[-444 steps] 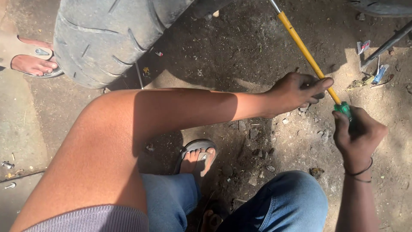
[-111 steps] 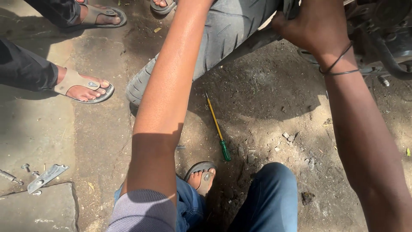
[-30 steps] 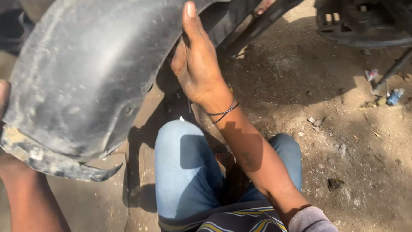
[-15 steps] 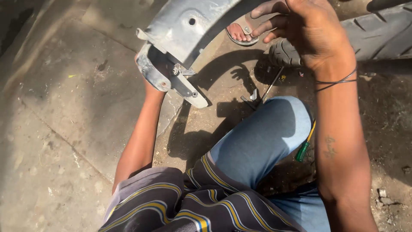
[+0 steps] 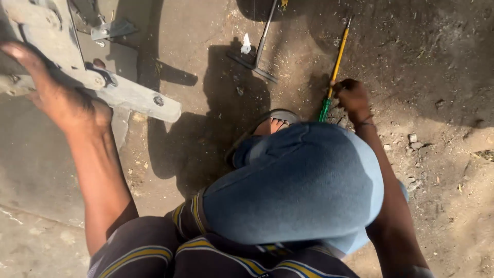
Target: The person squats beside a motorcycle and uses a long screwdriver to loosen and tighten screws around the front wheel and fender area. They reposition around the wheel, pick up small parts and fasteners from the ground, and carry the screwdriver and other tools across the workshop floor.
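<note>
Left hand (image 5: 62,100) gripped the grey mudguard (image 5: 46,31) at upper left; right hand (image 5: 352,98) had fingers closing on the yellow-shaft, green-handled screwdriver (image 5: 333,69) lying on dirt floor (image 5: 437,62), upper centre-right.

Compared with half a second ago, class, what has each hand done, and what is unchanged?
The right hand has dropped from up by the tyre to the ground and now touches the screwdriver with the yellow shaft and green handle, which lies flat in the dirt. The left hand still holds the grey mudguard up. The person is still crouched, knee forward.
</note>
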